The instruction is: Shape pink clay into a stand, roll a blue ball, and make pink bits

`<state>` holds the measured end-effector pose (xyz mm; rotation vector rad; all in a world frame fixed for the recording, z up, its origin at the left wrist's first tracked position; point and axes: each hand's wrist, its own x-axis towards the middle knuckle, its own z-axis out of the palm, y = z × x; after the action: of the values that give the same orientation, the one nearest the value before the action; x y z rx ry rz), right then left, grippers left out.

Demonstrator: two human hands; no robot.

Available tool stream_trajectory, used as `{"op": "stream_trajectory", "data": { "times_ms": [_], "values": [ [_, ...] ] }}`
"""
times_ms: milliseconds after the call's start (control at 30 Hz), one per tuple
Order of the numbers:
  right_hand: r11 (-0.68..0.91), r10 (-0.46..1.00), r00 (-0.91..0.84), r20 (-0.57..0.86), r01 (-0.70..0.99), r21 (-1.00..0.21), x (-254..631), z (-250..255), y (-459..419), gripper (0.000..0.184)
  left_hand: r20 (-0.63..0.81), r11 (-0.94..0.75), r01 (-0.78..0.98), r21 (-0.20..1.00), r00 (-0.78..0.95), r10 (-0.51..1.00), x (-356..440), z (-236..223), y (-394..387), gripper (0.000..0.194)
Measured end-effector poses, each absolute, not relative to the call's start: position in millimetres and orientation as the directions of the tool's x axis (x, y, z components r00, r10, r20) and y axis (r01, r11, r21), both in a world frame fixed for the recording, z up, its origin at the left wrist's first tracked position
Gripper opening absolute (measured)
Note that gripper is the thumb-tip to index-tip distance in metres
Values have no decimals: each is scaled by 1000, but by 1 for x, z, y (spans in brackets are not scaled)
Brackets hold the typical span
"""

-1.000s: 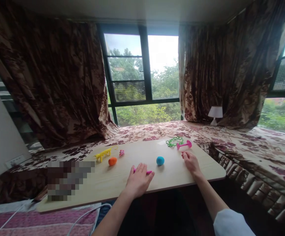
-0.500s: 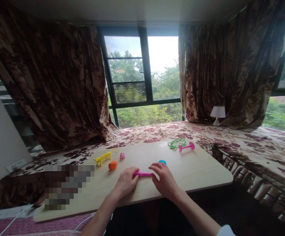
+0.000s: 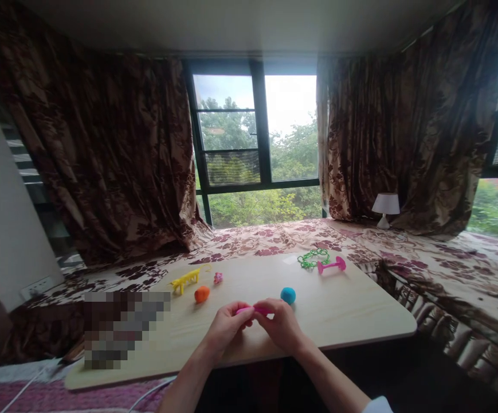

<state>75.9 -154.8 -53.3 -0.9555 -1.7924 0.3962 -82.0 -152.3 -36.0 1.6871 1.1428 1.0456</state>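
Near the front edge of the pale table (image 3: 352,315), my left hand (image 3: 225,328) and my right hand (image 3: 282,328) meet around a pink clay roll (image 3: 262,311). Fingertips of both hands pinch it; parts of it are hidden behind them. A blue clay ball (image 3: 288,295) sits just beyond my right hand. Beyond my left hand lies an orange clay lump (image 3: 202,295).
A yellow animal figure (image 3: 185,281) and a small pink figure (image 3: 218,278) stand at the back left. At the back right are a green chain (image 3: 313,259) and a pink dumbbell-shaped toy (image 3: 332,265). A white lamp (image 3: 386,206) stands on the floral-covered ledge.
My right hand has come left from beside the pink dumbbell shape to the clay roll. My left hand went from lying flat on the roll to pinching it, and both hands now grip it.
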Motion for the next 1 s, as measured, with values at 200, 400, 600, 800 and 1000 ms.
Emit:
{"op": "stream_trajectory", "data": {
  "times_ms": [200, 400, 600, 800, 1000],
  "values": [
    [584, 807, -114, 580, 310, -751, 65, -59, -151, 18, 172, -198, 192, 961, 147, 974, -82, -41, -155, 31],
    [510, 849, -36, 527, 314, -801, 47, -69, -150, 18, 178, -190, 223, 956, 70, 981, -95, -46, -161, 33],
    [468, 864, 12, 503, 348, -812, 35, -76, -145, 15, 222, -215, 352, 911, 23, 975, -109, -48, -172, 33],
    [426, 873, 77, 482, 363, -829, 41, -76, -137, 16, 357, -224, 577, 786, -127, 925, -133, -37, -160, 42],
    [449, 867, 36, 497, 376, -810, 39, -77, -140, 16, 507, -155, 867, 473, -124, 853, -137, -20, -99, 25]
  ]
}}
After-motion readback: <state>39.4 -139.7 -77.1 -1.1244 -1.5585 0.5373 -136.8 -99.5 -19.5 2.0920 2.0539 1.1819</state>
